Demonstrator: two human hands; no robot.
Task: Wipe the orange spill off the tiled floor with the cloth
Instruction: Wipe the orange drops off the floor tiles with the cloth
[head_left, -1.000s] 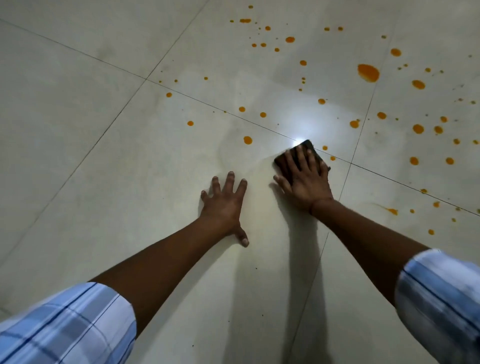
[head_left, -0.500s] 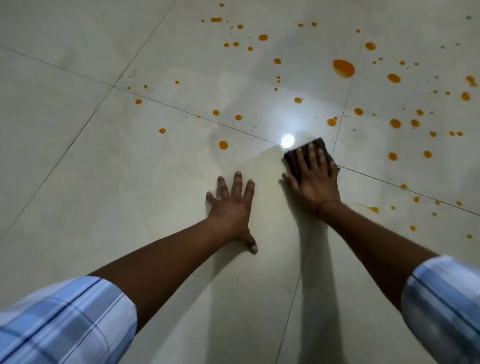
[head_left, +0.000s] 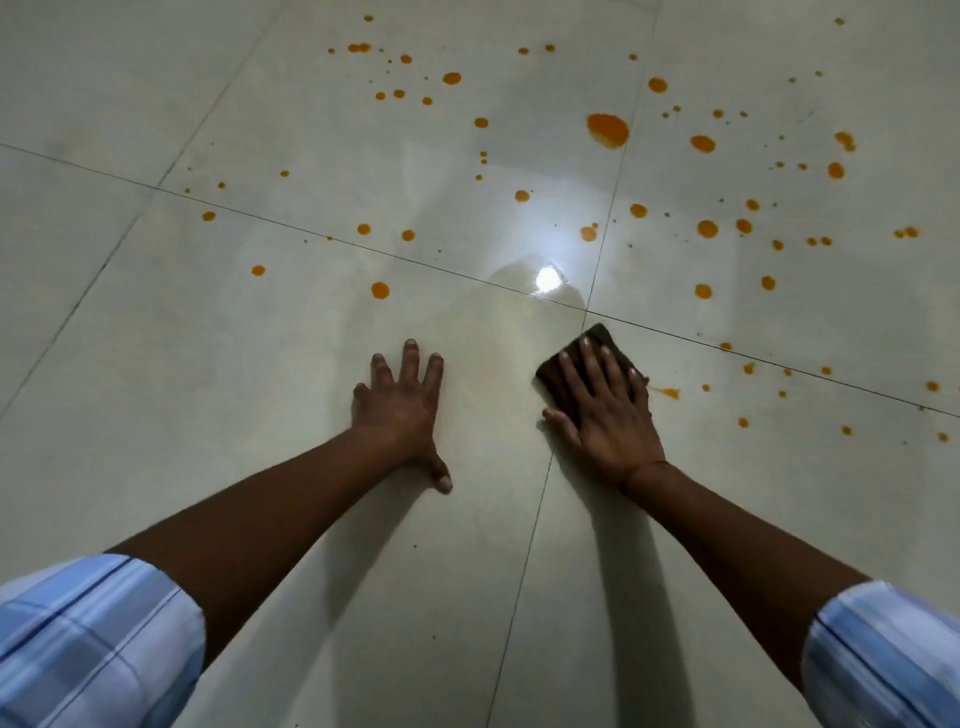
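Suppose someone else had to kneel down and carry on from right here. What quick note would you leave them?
Left hand: flat on the tiled floor, fingers spread, holding nothing, just propping.
Right hand: pressed flat on the dark cloth, close to where four tiles meet.
Done: the patch between and just beyond the hands shows a wet sheen and no orange.
Left: nearly all of the orange spill. The biggest blot lies far ahead on the right, a smear sits just right of the cloth, and drops are scattered across the far tiles and the right-hand one.
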